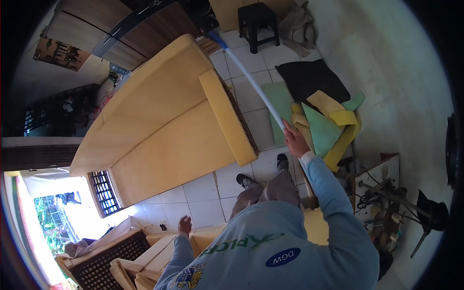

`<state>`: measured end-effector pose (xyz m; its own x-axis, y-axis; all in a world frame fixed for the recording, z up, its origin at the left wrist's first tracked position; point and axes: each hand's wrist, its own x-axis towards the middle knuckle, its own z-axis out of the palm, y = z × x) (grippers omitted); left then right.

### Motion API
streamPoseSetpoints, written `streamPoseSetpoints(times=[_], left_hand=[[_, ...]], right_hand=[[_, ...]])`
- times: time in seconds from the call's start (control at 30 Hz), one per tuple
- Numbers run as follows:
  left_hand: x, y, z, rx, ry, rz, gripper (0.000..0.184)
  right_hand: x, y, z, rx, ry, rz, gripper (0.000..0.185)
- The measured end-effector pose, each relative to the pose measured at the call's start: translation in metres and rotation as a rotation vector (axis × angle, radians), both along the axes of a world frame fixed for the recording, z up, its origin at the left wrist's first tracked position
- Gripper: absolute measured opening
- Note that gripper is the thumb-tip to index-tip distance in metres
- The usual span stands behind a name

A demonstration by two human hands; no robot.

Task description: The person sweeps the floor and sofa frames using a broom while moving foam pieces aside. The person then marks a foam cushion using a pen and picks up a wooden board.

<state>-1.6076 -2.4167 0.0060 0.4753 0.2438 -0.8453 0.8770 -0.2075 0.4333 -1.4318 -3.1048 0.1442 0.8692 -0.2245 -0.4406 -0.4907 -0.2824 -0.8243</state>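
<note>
Pale blue shirt (270,256), printed with green lettering and an oval "DGW" badge, fills the foreground as a person stands on white floor tiles (205,212). Dominating the room is a yellow padded sofa (179,140), its broad bulk stretching ahead of the left hand (184,225) and to the left of the right hand (292,139). Behind and to the left of the left hand sits a wooden frame (113,263) with dark lattice.

Long and pale, a pole (253,84) slants forward and left from the right hand, its blue end (217,39) reaching past the sofa's near corner. The right hand is closed around the shaft, fingers wrapped over it; the lower end slips from sight beside the sleeve. The left hand, held low near the sofa's lower edge, is half open with fingers loosely bent, gripping nothing.

Just beyond the right hand and to its right, green and yellow foam pieces (321,128) lie in an overlapping heap, with a black sheet (314,79) spread farther ahead. Beyond the sheet, a crumpled grey cloth (297,29) lies beside a black stool (258,24). Smallest are two dark shoes (282,163), set on the tiles between the hands.
</note>
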Motion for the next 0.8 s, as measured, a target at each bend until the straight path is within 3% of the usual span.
streamPoseSetpoints(times=[0.03,0.07,0.13,0.2,0.27,0.3,0.33,0.37,0.43,0.47,0.5,0.53,0.6,0.63,0.7,0.73,0.8], left_hand=[[0.036,-0.027,0.010,0.151,-0.140,-0.255,0.033],[0.082,-0.087,0.068,0.166,-0.194,-0.124,0.034],[0.124,-0.170,0.134,0.119,-0.352,-0.058,0.034],[0.141,-0.236,0.182,0.047,-0.473,-0.093,0.035],[0.129,-0.266,0.158,-0.044,-0.527,-0.179,0.034],[0.109,-0.267,0.138,0.054,-0.541,-0.396,0.033],[0.080,-0.259,0.113,0.216,-0.469,-0.593,0.034],[0.066,-0.272,0.124,0.207,-0.412,-0.662,0.034],[0.011,-0.279,0.091,0.123,-0.298,-0.606,0.036],[-0.032,-0.261,0.051,0.096,-0.173,-0.599,0.037],[-0.054,-0.258,0.060,0.080,-0.262,-1.061,0.038],[-0.070,-0.260,0.081,0.245,-0.354,-1.411,0.041],[-0.109,-0.239,0.081,-0.107,-0.068,-0.867,0.039],[-0.111,-0.241,0.096,-0.034,-0.029,-0.832,0.039],[-0.105,-0.248,0.122,0.156,0.082,-0.533,0.038],[-0.087,-0.262,0.141,0.212,0.112,-0.304,0.038],[-0.043,-0.295,0.174,0.262,0.069,0.032,0.038]], right_hand=[[-0.002,-0.008,-0.018,-0.118,-0.013,0.094,0.044],[-0.008,-0.014,-0.038,-0.236,-0.027,0.188,0.044],[-0.066,-0.034,-0.078,-0.305,-0.061,0.242,0.043],[-0.077,-0.054,-0.050,-0.098,0.289,0.194,0.042],[-0.068,-0.072,-0.033,-0.105,0.368,0.219,0.042],[-0.065,-0.080,-0.029,-0.111,0.412,0.226,0.042],[-0.060,-0.084,-0.037,-0.157,0.255,0.200,0.041],[-0.054,-0.083,-0.050,-0.201,0.098,0.172,0.040],[-0.018,-0.084,-0.057,-0.253,-0.280,0.083,0.038],[0.027,-0.086,-0.054,-0.261,-0.499,0.021,0.038],[0.066,-0.085,-0.047,-0.162,-0.350,0.034,0.039],[0.102,-0.084,-0.042,-0.065,-0.200,0.049,0.040],[0.146,-0.081,-0.062,-0.049,-0.034,0.107,0.044],[0.153,-0.082,-0.079,-0.066,0.024,0.140,0.045],[0.107,-0.076,-0.174,-0.190,0.042,0.221,0.047],[0.078,-0.080,-0.179,-0.274,0.129,0.294,0.047],[0.071,-0.097,-0.173,-0.093,0.426,0.254,0.048]])
